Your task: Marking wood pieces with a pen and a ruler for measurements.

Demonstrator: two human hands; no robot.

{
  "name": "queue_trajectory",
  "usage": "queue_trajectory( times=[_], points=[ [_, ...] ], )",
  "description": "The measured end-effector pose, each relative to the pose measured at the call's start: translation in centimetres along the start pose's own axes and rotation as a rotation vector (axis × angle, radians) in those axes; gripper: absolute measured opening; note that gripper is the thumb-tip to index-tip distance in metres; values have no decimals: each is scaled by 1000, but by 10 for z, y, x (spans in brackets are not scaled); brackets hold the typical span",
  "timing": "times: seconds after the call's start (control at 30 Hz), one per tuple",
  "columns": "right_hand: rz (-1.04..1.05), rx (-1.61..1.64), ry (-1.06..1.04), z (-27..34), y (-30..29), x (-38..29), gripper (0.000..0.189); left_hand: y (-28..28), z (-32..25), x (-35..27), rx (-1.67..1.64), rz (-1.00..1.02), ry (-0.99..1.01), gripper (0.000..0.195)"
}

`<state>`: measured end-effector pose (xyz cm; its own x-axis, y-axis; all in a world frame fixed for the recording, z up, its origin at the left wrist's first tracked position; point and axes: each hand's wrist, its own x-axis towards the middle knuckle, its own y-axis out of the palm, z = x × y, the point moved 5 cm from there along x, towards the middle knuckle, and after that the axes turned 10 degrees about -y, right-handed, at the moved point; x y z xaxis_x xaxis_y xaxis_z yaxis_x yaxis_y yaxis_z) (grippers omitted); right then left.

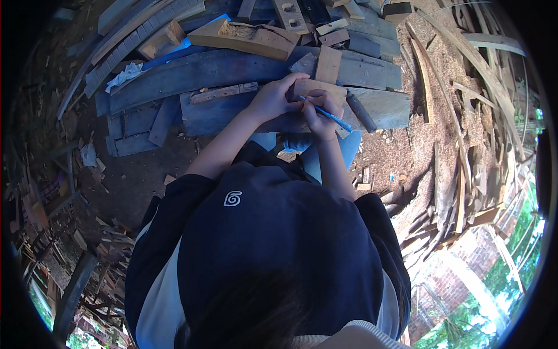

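A blue pen [333, 118] is held in my right hand [323, 114], its tip over a small wooden board [320, 88]. My left hand [277, 98] grips the left end of that board, fingers at its far corner and thumb near the pen tip. The board rests on the plank workbench [209, 114] before me. Beyond it stands another light wooden block [328, 64]. Just right of my right hand lies a dark cylindrical bar [360, 111], which may be a tool handle; its exact kind I cannot tell.
A thick cut timber [248, 39] and a block with two mortises [290, 15] lie at the bench's far side. A narrow rough strip [224, 92] and a crumpled white cloth [125, 76] are at left. Long offcuts [471, 61] cover the ground at right.
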<state>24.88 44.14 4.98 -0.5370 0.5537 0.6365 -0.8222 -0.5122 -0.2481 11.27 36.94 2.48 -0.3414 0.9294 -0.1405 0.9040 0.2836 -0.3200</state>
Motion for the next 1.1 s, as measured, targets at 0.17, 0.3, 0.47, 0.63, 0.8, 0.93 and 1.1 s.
queue_trajectory(
  times=[0.17,0.3,0.47,0.63,0.8,0.93,1.1],
  points=[
    [2,-14,12,-1,0,-2,11,0,1,0,-10,-28,40,67],
    [27,-60,18,0,0,-1,10,0,2,1,9,-1,20,68],
    [4,-86,-8,2,-2,-2,11,0,0,0,13,-60,100,67],
    [-102,-101,0,-2,-8,-7,12,1,-2,0,3,-28,77,67],
    [-26,-42,-4,0,-2,-2,11,0,-2,0,33,9,11,65],
    [-12,-60,-26,3,-2,2,11,-1,-3,0,6,3,42,65],
    [13,-32,9,-1,-1,0,10,0,-4,0,19,7,29,67]
  ],
)
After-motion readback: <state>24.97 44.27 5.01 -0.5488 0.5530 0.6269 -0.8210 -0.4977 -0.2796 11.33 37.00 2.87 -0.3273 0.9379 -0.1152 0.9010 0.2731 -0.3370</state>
